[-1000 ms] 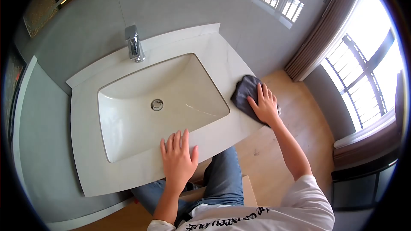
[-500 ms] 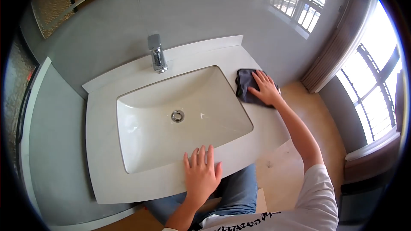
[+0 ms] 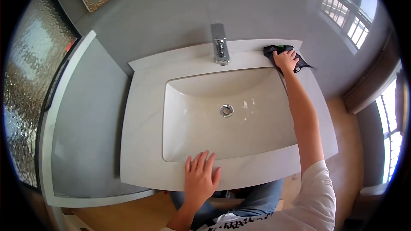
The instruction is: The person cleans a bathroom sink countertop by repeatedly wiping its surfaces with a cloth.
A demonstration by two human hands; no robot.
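Observation:
My right hand (image 3: 286, 60) presses on a dark cloth (image 3: 303, 63) at the back right corner of the white countertop (image 3: 145, 119), against the low backsplash. Its fingers are bent over the cloth, and a bit of green shows beside them. My left hand (image 3: 201, 177) lies on the front edge of the counter with its fingers spread, holding nothing. Between the hands is the rectangular white basin (image 3: 197, 124) with a round metal drain (image 3: 227, 111). Behind the basin stands a chrome faucet (image 3: 220, 45).
A grey tiled wall (image 3: 171, 21) rises behind the counter. On the left are a grey panel with a pale edge (image 3: 90, 124) and textured glass (image 3: 30, 81). A curtain (image 3: 368, 85) and window are on the right, above wooden floor (image 3: 346, 132).
My right hand and the cloth have moved from the counter's right side to its back right corner. My left hand stays at the front edge. The view has shifted, showing more of the left side.

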